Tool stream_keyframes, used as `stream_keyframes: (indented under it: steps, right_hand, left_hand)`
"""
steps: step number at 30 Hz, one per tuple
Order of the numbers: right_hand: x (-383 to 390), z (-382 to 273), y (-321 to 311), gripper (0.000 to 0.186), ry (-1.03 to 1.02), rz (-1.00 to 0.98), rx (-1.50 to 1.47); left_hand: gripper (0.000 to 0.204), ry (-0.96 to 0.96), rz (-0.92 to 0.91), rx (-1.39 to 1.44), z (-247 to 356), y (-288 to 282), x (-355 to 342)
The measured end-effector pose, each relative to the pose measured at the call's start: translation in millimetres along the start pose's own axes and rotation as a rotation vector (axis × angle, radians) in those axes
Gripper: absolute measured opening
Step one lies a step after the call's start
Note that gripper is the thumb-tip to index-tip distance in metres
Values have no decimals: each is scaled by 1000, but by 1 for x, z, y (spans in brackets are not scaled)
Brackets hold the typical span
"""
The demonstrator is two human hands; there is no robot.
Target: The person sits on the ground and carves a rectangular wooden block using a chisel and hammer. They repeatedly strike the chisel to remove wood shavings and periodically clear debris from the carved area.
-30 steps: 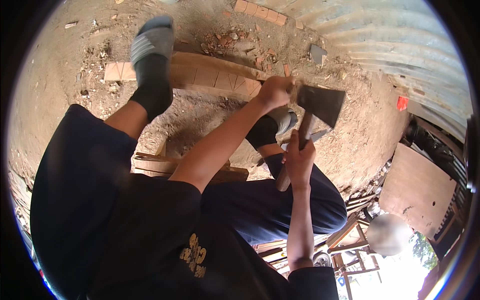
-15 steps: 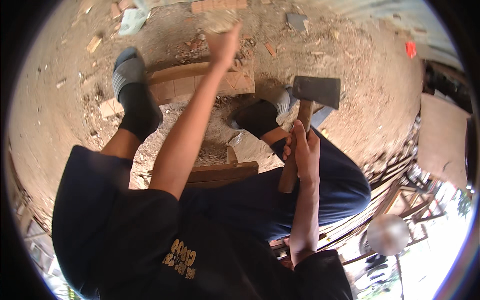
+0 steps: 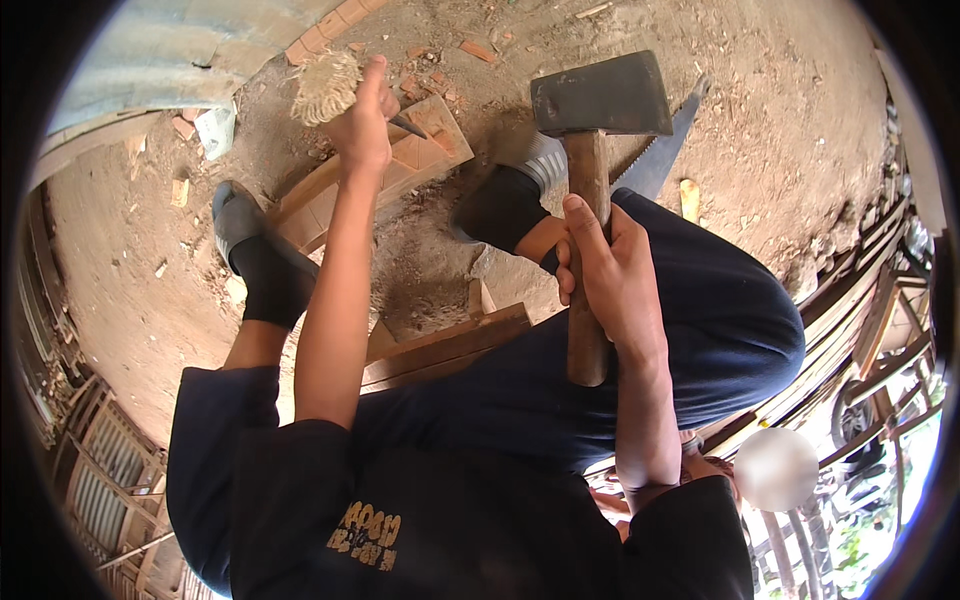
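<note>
In my left hand (image 3: 362, 125) is a chisel (image 3: 408, 125); its pale wooden handle end (image 3: 328, 88) is splayed and frayed, and a dark metal tip sticks out beyond my fingers. The chisel is above a wooden beam (image 3: 440, 135) with lines marked on its face; I cannot tell whether the tip touches the wood. My right hand (image 3: 612, 265) is wrapped around the wooden handle of an axe (image 3: 600, 95). The broad dark axe head is upward, over the ground beside my right foot (image 3: 515, 195).
A handsaw (image 3: 660, 150) lies beyond my right knee. Near my legs is another wooden piece (image 3: 450, 345). Wood chips and brick bits (image 3: 478, 50) litter the dirt. Corrugated metal sheet (image 3: 190, 50) stands at the far left. Another person (image 3: 705, 465) is behind at the right.
The view has turned, shifting the beam and my left foot. My left hand with the chisel appears further left, its tip now visible. The axe looks larger and higher, and more of the saw shows.
</note>
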State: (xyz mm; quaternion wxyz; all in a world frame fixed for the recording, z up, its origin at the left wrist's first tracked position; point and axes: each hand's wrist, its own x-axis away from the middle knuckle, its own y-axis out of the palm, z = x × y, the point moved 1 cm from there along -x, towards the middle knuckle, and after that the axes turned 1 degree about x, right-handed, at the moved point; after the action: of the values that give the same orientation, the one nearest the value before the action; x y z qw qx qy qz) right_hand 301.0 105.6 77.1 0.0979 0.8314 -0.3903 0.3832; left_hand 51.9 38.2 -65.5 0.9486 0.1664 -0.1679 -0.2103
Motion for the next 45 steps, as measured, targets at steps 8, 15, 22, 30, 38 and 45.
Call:
stream_keyframes:
  steps: [8, 15, 22, 30, 38, 45]
  right_hand:
    - [-2, 5, -20, 34, 28, 25, -76]
    - [-1, 2, -20, 39, 31, 41, -85]
    - [-1, 10, -3, 39, -119, 55, 63]
    - [23, -28, 36, 38, -452, 66, 302]
    - [24, -26, 74, 36, -634, 8, 514]
    - [117, -111, 108, 17, -1242, -15, 166]
  left_hand:
    - [45, -39, -16, -341, -31, 16, 12]
    - [29, -24, 36, -723, -53, -16, 10]
    - [44, 416, 66, -1302, -104, -50, 9]
    - [26, 469, -10, -1144, -105, -27, 10]
    - [28, 492, 45, -1050, -97, -17, 17]
    - [37, 276, 56, -761, -81, -27, 3]
